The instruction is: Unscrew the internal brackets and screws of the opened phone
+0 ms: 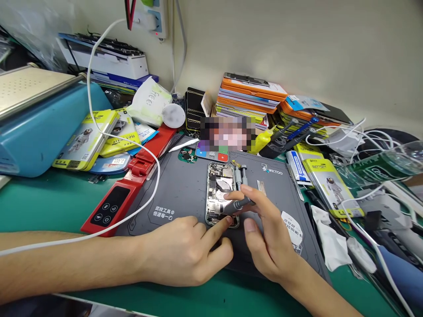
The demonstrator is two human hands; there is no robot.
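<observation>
An opened smartphone lies on a dark grey work mat, its inner boards and a round white part showing. My right hand is closed around a grey screwdriver, which slants over the phone's lower half. Its tip is too small to make out. My left hand rests at the lower left of the phone. Its index finger stretches onto the phone's bottom end, near the screwdriver, while the other fingers curl in with nothing seen in them. Two more small screwdrivers stand or lie beside the phone's upper right edge.
A red device with buttons and a white cable lie at the left. Yellow battery boxes sit on both sides. Stacked orange boxes stand at the back. A plastic bottle and tangled cables crowd the right.
</observation>
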